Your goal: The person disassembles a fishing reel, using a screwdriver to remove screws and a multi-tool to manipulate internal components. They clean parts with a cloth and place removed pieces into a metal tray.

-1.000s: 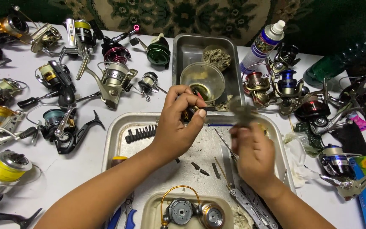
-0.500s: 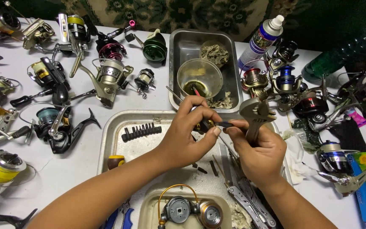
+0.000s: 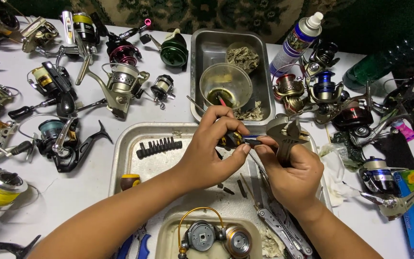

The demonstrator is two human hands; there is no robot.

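Both hands meet above a metal tray (image 3: 125,158): the left hand (image 3: 212,153) pinches a small brass-coloured reel part (image 3: 232,139), the right hand (image 3: 291,170) clenches an adjustable wrench (image 3: 286,136), its fingertips touching the part. Nearer lies a dismantled reel (image 3: 214,237) in a smaller tray. Farther off, a plastic cup (image 3: 226,85) sits in a deep pan (image 3: 201,57), with spinning reels (image 3: 120,84) scattered across the white tabletop (image 3: 97,182).

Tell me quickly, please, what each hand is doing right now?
Left hand: closed, pinching a small dark and gold reel part.
Right hand: closed around an adjustable wrench, fingertips at the same part.
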